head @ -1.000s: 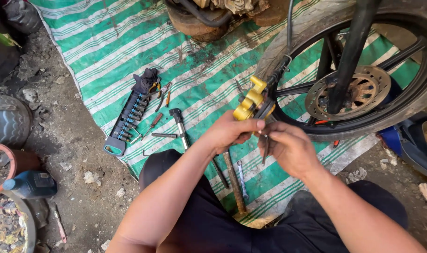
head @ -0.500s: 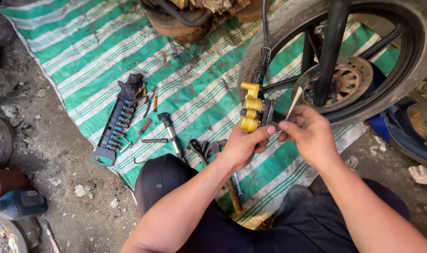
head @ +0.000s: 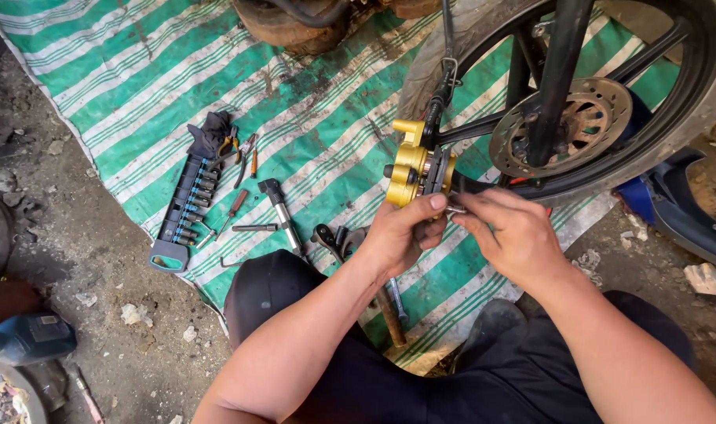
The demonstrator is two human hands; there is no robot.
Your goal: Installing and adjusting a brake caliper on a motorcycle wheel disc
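Gold brake caliper (head: 411, 166) hangs on its hose beside the front wheel (head: 692, 94), clenched in the left hand (head: 397, 235); the right hand (head: 515, 235) pinches a small metal piece at its underside (probably a pin). Best held steady, worked squarely.

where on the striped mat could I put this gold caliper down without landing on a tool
Bare mat lies up left, between the dirt edge and the socket rail. Another free strip runs between the ratchet and the gold caliper, held by the left hand. It is crowded around the rail, the pliers and under both forearms.
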